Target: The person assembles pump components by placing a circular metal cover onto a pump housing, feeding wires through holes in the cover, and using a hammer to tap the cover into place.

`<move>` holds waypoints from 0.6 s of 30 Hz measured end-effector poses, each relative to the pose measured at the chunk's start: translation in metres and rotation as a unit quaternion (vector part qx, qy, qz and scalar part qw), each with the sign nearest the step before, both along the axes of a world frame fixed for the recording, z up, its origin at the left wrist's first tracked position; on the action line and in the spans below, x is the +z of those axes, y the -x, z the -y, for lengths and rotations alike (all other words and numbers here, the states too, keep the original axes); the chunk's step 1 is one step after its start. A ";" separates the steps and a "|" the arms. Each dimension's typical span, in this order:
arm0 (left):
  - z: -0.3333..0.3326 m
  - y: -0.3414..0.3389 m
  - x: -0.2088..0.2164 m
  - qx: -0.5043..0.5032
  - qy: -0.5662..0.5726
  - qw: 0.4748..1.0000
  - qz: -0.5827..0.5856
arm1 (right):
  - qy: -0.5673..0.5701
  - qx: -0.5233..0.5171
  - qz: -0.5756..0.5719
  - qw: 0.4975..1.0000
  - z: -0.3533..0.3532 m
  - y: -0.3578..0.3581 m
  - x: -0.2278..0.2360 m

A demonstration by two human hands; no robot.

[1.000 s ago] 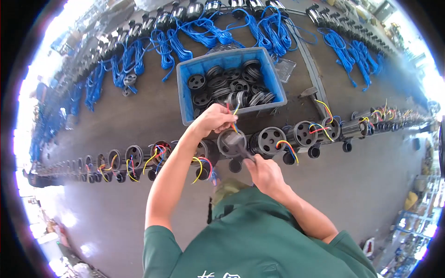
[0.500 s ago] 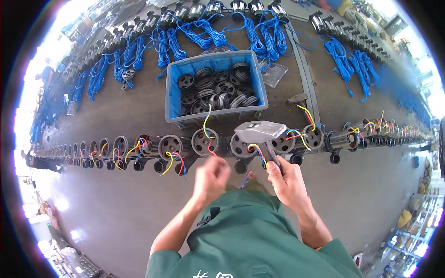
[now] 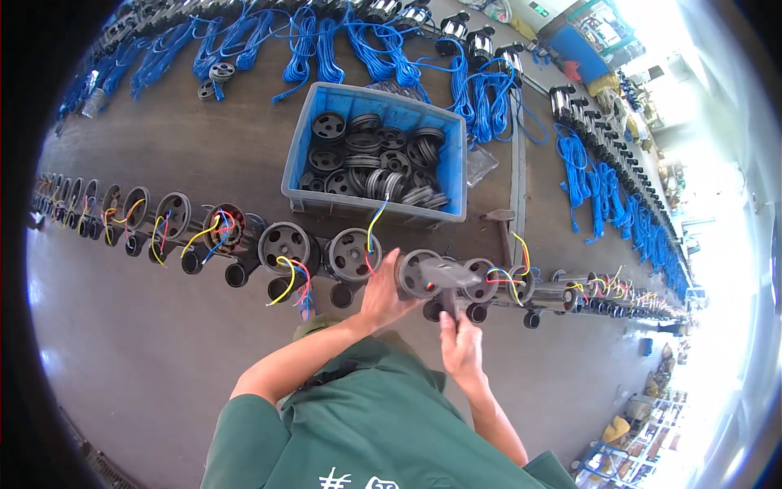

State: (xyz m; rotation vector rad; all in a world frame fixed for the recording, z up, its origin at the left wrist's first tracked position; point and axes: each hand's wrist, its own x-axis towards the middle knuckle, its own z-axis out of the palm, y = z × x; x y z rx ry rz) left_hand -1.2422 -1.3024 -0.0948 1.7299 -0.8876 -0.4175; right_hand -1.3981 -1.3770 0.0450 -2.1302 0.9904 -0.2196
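- Hammer [image 3: 453, 277], and it sits just past the right fingertips, its head partly in front of a grey holed disc [image 3: 412, 266]!
- The shaft points up and away from the body; the head's long axis lies crosswise, dipping slightly rightward, a little blurred.
- Right hand [image 3: 463, 346]: fingers wrapped round the shaft, forearm rising from lower right.
- Left hand [image 3: 383, 295]: fingers fairly straight, uncurled, tips pointing away from the body, right by the disc's left edge; can't tell whether they press on anything.
- Beyond the left fingertips, a blue crate [image 3: 350, 209] of dark discs on the brown bench [image 3: 195, 138].
- Left of those fingers, disc-capped cylinders [image 3: 273, 244] in a row, coloured wires trailing.
- Nearer than the fingers, grey floor [image 3: 179, 342]; far right, shelving [image 3: 639, 440].
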 end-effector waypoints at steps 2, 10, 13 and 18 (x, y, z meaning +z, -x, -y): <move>0.004 -0.003 -0.002 0.004 0.032 0.999 -0.030 | -0.017 0.009 -0.029 0.999 0.002 -0.003 -0.016; 0.001 -0.006 -0.019 -0.028 0.032 0.998 -0.056 | -0.166 -0.113 0.024 0.979 -0.010 -0.009 0.036; 0.003 -0.006 -0.024 -0.022 0.034 0.999 -0.023 | 0.021 -0.050 -0.078 0.995 -0.019 0.001 -0.027; 0.000 -0.009 -0.027 -0.025 0.039 0.999 -0.019 | -0.239 -0.161 -0.033 0.957 -0.019 -0.019 0.035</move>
